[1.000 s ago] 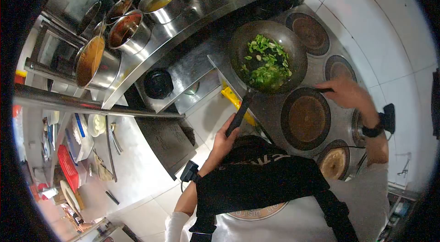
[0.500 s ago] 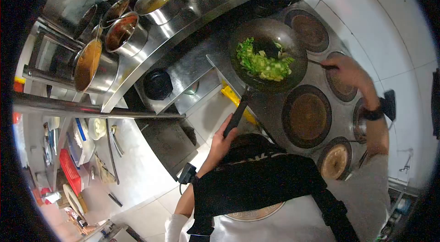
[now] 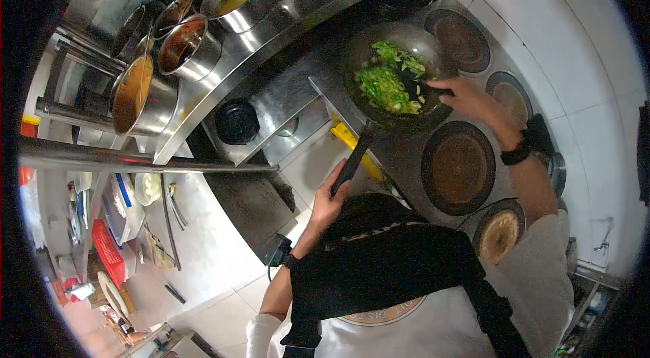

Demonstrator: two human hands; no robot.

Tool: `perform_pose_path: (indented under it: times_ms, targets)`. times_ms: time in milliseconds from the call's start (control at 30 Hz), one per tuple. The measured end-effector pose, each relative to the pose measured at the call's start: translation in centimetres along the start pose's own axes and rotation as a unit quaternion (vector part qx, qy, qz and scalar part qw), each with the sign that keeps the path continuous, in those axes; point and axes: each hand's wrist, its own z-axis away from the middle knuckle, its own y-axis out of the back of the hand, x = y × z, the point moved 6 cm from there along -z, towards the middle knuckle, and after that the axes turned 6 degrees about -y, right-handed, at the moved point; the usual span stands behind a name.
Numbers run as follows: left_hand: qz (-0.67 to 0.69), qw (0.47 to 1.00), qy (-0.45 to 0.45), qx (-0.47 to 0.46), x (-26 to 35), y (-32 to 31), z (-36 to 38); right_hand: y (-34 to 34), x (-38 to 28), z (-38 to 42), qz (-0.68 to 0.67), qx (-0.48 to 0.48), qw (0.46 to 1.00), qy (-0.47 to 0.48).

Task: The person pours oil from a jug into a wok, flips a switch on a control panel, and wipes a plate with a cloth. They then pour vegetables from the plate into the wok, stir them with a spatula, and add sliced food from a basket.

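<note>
My left hand (image 3: 329, 197) is wrapped round the black handle (image 3: 353, 163) of a dark wok (image 3: 440, 46). Chopped green vegetables (image 3: 389, 83) lie in the wok, with paler pieces among them. Over the wok's right rim, my right hand (image 3: 467, 99) is closed on a dark-handled cooking utensil, its end reaching in among the greens. Most of that utensil is hidden by the fingers and the dark wok, so its exact kind does not show.
Round dark burner plates (image 3: 458, 167) surround the wok on the stove. A pale round item (image 3: 500, 236) sits on the nearest one. Several steel pots (image 3: 189, 53) of sauce stand on the shelf at upper left. A white tiled wall (image 3: 582, 67) borders the right.
My right hand has moved left and inward, from beside the wok to over its rim. The greens have shifted and spread upward in the wok. My left hand keeps its hold.
</note>
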Motion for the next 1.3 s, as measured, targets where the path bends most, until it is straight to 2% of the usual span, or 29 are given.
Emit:
perform_pose_path:
  times_ms: [67, 133, 233, 267, 300, 333, 367, 433, 467, 500, 533, 600, 667, 733, 767, 800, 933, 967, 1000, 1033, 1067, 1100, 1133, 1167, 1200, 1267, 1300]
  targets:
    - [0.000, 1.000, -0.010, 0.006, -0.3, -0.2, -0.1, 1.7, -1.5, 3.0, 0.047, -0.066, 0.996, 0.032]
    - [0.002, 1.000, -0.020, 0.012, -0.2, -0.1, -0.3, 2.7, 0.4, 5.2, 0.015, -0.074, 0.994, 0.075]
    - [-0.008, 1.000, -0.027, -0.004, 1.8, 0.0, -0.2, 3.4, -0.7, 7.2, 0.015, -0.128, 0.990, 0.057]
    - [0.008, 1.000, 0.011, -0.009, 2.7, -0.1, -0.2, 2.8, -1.1, 6.8, 0.015, -0.129, 0.990, 0.057]
    - [0.024, 0.999, 0.047, -0.013, 2.9, -0.1, -0.3, 2.0, -1.2, 5.6, 0.028, -0.097, 0.995, 0.006]
    - [0.024, 0.999, 0.047, -0.012, 2.9, 0.1, -0.5, 1.4, -0.8, 4.5, 0.042, -0.065, 0.996, -0.044]
    - [0.014, 0.999, 0.028, -0.009, 3.0, 0.3, -0.7, 0.7, 0.2, 3.2, 0.044, -0.068, 0.996, -0.042]
    - [0.007, 1.000, 0.014, 0.002, 3.3, 1.0, -1.1, 0.8, 2.2, 0.1, 0.025, 0.014, 0.999, 0.014]
    - [0.010, 0.999, 0.040, -0.006, 3.3, 1.4, -1.3, 0.0, 2.8, -0.8, 0.028, 0.005, 0.999, 0.018]
    - [0.015, 0.997, 0.069, -0.013, 2.9, 1.7, -1.3, -0.5, 3.7, -1.7, 0.025, 0.035, 0.999, -0.010]
    - [-0.032, 0.999, -0.028, 0.021, 2.4, 2.3, -1.7, -1.0, 4.1, -2.1, 0.023, 0.061, 0.997, -0.037]
    - [-0.022, 1.000, -0.005, 0.012, 2.6, 3.4, -2.3, -2.3, 3.5, -1.1, 0.009, 0.028, 0.999, -0.044]
    - [-0.056, 0.991, -0.115, 0.037, 3.4, 4.6, -3.1, -3.8, 5.1, 0.3, 0.005, 0.017, 0.999, -0.045]
    - [-0.075, 0.992, -0.093, 0.037, 3.6, 5.4, -3.5, -5.4, 6.8, 2.1, 0.027, -0.002, 0.999, -0.030]
    - [-0.071, 0.987, -0.126, 0.067, 2.9, 5.8, -3.7, -5.9, 7.1, 3.2, 0.003, -0.005, 0.998, -0.056]
    - [-0.073, 0.991, -0.099, 0.054, 2.6, 6.1, -3.7, -6.4, 7.0, 3.9, -0.020, -0.004, 0.996, -0.084]
    - [-0.051, 0.998, -0.038, -0.009, 1.6, 7.2, -4.2, -9.2, 5.3, 5.5, 0.044, 0.011, 0.992, -0.119]
    - [-0.062, 0.990, -0.127, 0.030, 1.1, 7.2, -4.4, -10.3, 7.0, 5.3, 0.043, 0.028, 0.996, -0.069]
    - [-0.055, 0.990, -0.126, 0.035, 0.0, 7.1, -4.7, -10.8, 7.6, 5.0, 0.041, 0.045, 0.998, -0.016]
    - [-0.058, 0.984, -0.166, 0.037, -0.5, 6.9, -4.9, -10.7, 6.7, 4.7, 0.047, 0.040, 0.998, -0.013]
    - [-0.063, 0.976, -0.204, 0.037, -0.6, 6.7, -4.7, -10.5, 4.5, 4.9, 0.174, 0.096, 0.980, 0.019]
    - [-0.061, 0.977, -0.199, 0.039, -1.1, 6.6, -4.6, -10.6, 2.2, 5.1, 0.295, 0.149, 0.942, 0.051]
    - [-0.051, 0.981, -0.185, 0.034, -1.4, 6.6, -4.5, -11.2, 1.2, 5.3, 0.296, 0.145, 0.943, 0.051]
    - [-0.041, 0.984, -0.173, 0.025, -1.7, 6.3, -4.2, -12.1, 0.0, 5.9, 0.165, 0.100, 0.977, 0.092]
    - [-0.042, 0.984, -0.173, 0.025, -1.6, 6.3, -4.0, -12.9, -1.4, 6.4, 0.032, 0.054, 0.989, 0.133]
    - [0.013, 0.996, -0.087, 0.029, -2.3, 6.1, -3.9, -15.1, -3.4, 8.0, 0.040, 0.054, 0.995, 0.074]
    - [0.009, 0.996, -0.083, 0.041, -2.0, 6.1, -3.2, -16.3, -5.3, 8.8, 0.012, 0.028, 0.997, 0.073]
